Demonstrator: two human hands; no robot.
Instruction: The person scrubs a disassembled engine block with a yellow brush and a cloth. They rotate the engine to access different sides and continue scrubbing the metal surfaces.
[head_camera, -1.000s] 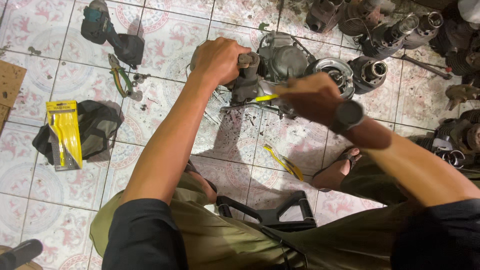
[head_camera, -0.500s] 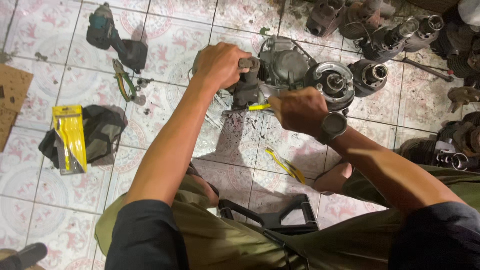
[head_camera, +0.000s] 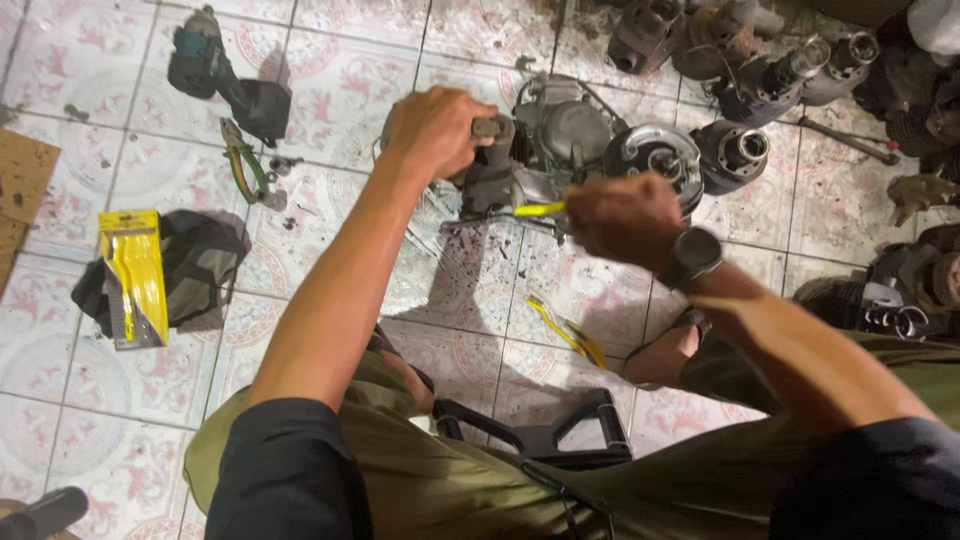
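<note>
I'm mid-loosening, I judge: my left hand (head_camera: 432, 128) clenches the engine's (head_camera: 560, 140) top at frame centre; my right hand (head_camera: 622, 215) grasps a yellow-handled screwdriver (head_camera: 535, 210) against it. Next calls for steady turning.

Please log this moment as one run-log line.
left hand: grips engine part | right hand: holds yellow-handled tool | floor: pliers
</note>
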